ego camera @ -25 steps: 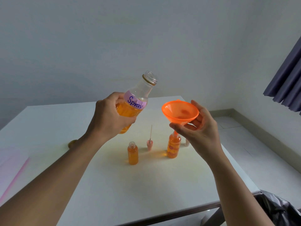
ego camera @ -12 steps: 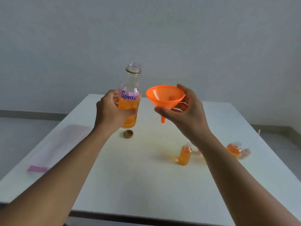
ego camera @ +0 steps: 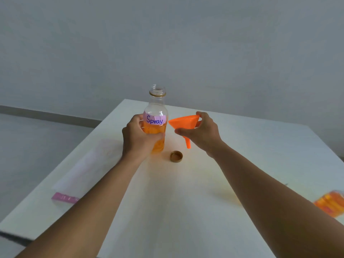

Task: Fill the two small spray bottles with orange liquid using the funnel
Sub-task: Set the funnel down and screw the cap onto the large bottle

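Head view: left hand [ego camera: 138, 138] grips bottle [ego camera: 156, 116]; right hand [ego camera: 202, 134] holds funnel [ego camera: 183, 122].

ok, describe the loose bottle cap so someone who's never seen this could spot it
Start at the white table and find the clear bottle labelled "Spray" held upright in the left hand. Just right of its base, below the orange funnel's spout, lies the bottle cap: small, round, brownish-gold, open side up, the only loose thing there.

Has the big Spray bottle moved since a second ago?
Yes. The Spray bottle, tilted above the table then, is now upright and low beside the gold cap, in the left hand.
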Demonstrator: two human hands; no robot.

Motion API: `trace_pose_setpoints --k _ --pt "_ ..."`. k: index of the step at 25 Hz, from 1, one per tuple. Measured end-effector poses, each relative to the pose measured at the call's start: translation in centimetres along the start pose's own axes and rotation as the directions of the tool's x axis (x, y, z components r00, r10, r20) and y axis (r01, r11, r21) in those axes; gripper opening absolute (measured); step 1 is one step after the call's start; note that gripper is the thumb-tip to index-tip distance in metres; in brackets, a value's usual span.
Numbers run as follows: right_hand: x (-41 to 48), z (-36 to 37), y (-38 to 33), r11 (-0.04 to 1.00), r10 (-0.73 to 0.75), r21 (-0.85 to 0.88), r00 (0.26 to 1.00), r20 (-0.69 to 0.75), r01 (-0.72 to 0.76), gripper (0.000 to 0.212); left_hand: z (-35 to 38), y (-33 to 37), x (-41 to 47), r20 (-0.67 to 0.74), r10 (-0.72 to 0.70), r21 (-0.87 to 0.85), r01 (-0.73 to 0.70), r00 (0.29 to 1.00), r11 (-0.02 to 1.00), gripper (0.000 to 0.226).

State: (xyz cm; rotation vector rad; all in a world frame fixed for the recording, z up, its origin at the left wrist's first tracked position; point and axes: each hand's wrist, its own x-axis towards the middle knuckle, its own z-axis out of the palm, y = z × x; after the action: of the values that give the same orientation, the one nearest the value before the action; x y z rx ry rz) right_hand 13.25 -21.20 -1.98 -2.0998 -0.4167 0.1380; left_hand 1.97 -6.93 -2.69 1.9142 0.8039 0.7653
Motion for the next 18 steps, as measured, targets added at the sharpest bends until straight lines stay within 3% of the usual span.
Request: trace_pose_setpoints --k 10,18 --pt "2.0 3.4 1.0 0.982 0.07 -0.176 0.997 0.016 -0.066 0.099 0.8 -1.5 0.5 -0.021 -0.006 -0.015 0.006 1.0 1.0 0.072" --pt "1.7 3.9 1.9 0.975 0.085 -0.208 0.996 0.007 -0.082 0.102 1.2 -1.9 0.1 -0.015 0.016 -0.019 -0.016 1.0 1.0 0.074"
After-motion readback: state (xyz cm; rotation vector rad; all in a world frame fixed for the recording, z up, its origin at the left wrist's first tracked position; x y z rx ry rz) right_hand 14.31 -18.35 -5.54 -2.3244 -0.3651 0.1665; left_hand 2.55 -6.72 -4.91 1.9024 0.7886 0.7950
